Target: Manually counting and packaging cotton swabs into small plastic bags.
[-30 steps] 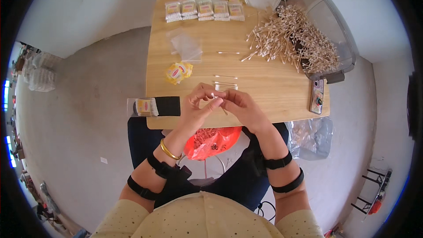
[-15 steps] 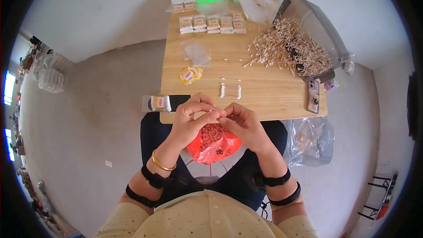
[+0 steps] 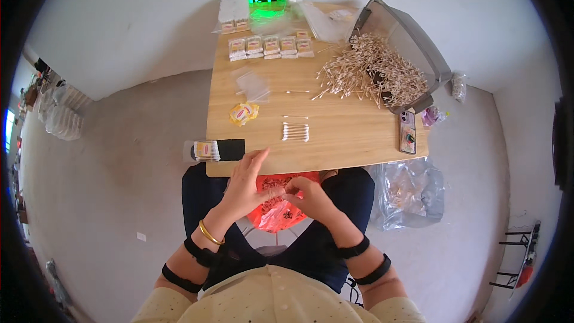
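Note:
My left hand [image 3: 244, 186] is over the near edge of the red plastic bag [image 3: 282, 215] in my lap, its fingers stretched upward and its thumb reaching out to the right. That thumb meets the fingertips of my right hand [image 3: 312, 200], which are curled together in a pinch; whether they hold anything is too small to make out. Reddish bits fill the bag below both hands. On the table ahead lies a row of cotton swabs [image 3: 296, 132], with a single swab [image 3: 295, 117] just beyond it and another swab [image 3: 298, 91] farther off.
A tipped grey bin [image 3: 439, 63] spills a heap of swabs [image 3: 373, 70] at the right. Packed swab bundles [image 3: 271, 46] line the back. Yellow cards [image 3: 243, 113], clear bags [image 3: 253, 85], a phone [image 3: 408, 133] and a swab packet [image 3: 207, 151] lie around. A clear sack [image 3: 412, 194] stands right.
Both hands have dropped from the table's front edge to above the red bag. My left fingers have spread from a pinch. The whole view has shifted slightly.

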The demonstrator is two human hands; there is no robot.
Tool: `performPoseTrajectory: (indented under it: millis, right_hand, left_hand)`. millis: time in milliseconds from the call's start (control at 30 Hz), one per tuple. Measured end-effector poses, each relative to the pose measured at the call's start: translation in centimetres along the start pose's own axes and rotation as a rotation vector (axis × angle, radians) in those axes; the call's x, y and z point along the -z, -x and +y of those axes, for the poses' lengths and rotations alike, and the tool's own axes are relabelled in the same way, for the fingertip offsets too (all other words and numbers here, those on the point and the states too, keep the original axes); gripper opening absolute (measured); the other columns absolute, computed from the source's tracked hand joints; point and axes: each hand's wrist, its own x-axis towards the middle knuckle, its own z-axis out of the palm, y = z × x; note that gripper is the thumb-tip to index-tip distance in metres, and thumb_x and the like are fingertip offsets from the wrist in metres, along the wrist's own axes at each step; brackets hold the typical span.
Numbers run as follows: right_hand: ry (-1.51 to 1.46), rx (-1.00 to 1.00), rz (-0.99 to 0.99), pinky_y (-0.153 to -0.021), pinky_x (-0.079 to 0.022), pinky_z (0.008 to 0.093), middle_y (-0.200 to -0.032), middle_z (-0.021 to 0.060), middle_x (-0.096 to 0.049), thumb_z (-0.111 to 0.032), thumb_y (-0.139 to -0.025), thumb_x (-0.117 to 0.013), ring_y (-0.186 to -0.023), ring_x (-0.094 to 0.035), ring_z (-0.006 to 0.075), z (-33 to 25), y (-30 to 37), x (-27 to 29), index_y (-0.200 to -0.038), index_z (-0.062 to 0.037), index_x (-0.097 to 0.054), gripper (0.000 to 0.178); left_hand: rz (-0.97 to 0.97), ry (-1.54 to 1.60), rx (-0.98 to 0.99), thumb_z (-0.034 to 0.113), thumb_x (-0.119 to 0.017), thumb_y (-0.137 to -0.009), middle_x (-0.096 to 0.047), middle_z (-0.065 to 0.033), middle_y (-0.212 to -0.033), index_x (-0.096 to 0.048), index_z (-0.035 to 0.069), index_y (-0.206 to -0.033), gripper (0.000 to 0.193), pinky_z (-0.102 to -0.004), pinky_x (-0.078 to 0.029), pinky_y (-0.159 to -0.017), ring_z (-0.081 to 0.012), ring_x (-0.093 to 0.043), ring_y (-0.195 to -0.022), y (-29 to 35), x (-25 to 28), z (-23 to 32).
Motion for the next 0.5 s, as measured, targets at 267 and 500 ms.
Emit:
performPoseTrajectory:
  millis: [267, 500]
  right_hand:
    - [0.407, 0.075, 0.411, -0.094, -0.049, 0.0493, -0.106, 0.0165, -0.067, -0.016, -0.084, -0.075, -0.106, -0.059, 0.0402, 5.4, -9.9, 3.3, -0.11, -0.0076, -0.071, 0.027]
    - [0.752, 0.108, 0.571, -0.099, -0.046, 0.0462, -0.112, 0.0122, -0.064, -0.013, -0.083, -0.075, -0.112, -0.055, 0.0362, 8.0, -23.4, 9.1, -0.104, -0.0118, -0.07, 0.022]
  left_hand:
    - [-0.079, 0.0, 0.134, 0.027, -0.072, -0.095, -0.05, -0.0214, -0.14, -0.046, 0.003, -0.145, 0.061, -0.0451, -0.041, -0.113, -0.0388, -0.048, -0.134, -0.9, -3.0, -6.0]
    - [-0.109, -0.092, 0.135, 0.026, -0.07, -0.094, -0.053, -0.0197, -0.136, -0.051, 0.004, -0.138, 0.053, -0.047, -0.04, -0.112, -0.0393, -0.052, -0.129, -1.7, -4.5, -6.9]
